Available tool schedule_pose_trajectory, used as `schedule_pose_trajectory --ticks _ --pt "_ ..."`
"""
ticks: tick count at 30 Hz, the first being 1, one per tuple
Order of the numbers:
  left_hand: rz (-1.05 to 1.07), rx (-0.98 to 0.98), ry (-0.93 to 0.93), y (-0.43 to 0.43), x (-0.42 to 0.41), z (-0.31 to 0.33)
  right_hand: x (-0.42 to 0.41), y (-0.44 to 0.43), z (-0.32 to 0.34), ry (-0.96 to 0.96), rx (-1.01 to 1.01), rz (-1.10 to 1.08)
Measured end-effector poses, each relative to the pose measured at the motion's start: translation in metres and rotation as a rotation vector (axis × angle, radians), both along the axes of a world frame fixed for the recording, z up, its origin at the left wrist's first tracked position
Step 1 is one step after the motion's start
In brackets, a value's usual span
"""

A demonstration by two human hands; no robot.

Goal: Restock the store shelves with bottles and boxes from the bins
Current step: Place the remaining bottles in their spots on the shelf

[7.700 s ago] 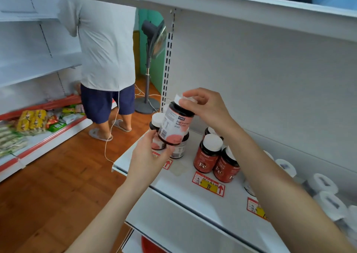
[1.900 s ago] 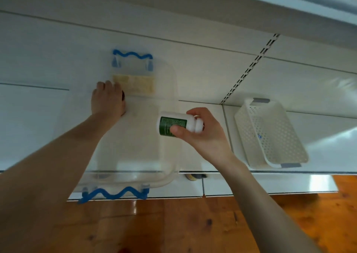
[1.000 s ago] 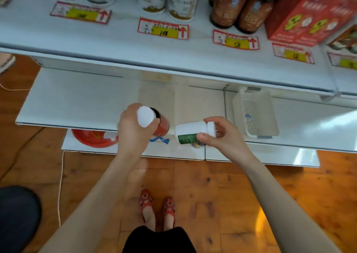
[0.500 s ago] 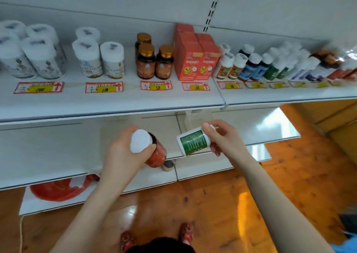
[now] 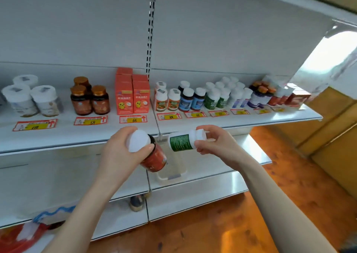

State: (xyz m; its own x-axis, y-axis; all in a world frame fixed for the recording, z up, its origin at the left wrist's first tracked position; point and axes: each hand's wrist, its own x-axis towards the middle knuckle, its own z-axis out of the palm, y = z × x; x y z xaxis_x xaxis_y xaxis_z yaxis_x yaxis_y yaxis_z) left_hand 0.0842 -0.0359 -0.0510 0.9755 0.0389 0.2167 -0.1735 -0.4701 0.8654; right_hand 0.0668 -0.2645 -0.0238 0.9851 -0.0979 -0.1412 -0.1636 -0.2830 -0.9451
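Both hands are full here, held up in front of the stocked shelf (image 5: 77,136). The left hand (image 5: 117,153) is wrapped round the white-cap end of a red bottle (image 5: 155,159), which is tilted with its base pointing away and down. The right hand (image 5: 215,142) pinches a green-label white bottle (image 5: 180,141) near its cap, lying sideways. The two bottles are close but not touching. On the shelf behind sit white-lidded jars (image 5: 32,100), amber bottles (image 5: 88,101), orange boxes (image 5: 133,98) and a row of small bottles (image 5: 212,98) off to the right, with price tags (image 5: 90,120) along the front.
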Motion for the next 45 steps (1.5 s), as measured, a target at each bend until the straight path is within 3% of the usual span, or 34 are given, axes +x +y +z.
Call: schedule_pose_trajectory --ticks 14,24,31,39,45 --pt "-0.099 0.069 -0.119 -0.091 0.043 0.034 0.018 -0.089 0.008 -0.089 -0.026 -0.200" --pt "-0.205 -0.019 -0.079 -0.146 0.112 0.050 0.070 -0.149 0.016 -0.152 -0.098 -0.328" --pt "-0.248 0.013 -0.104 -0.175 0.147 0.052 0.106 -0.175 0.011 -0.234 0.011 -0.427" --pt "-0.178 -0.004 -0.123 -0.193 0.173 0.059 0.171 -0.201 0.018 -0.252 0.097 -0.364" --pt "0.021 -0.034 -0.124 -0.202 0.187 0.067 0.250 -0.216 0.034 -0.372 -0.082 -0.208"
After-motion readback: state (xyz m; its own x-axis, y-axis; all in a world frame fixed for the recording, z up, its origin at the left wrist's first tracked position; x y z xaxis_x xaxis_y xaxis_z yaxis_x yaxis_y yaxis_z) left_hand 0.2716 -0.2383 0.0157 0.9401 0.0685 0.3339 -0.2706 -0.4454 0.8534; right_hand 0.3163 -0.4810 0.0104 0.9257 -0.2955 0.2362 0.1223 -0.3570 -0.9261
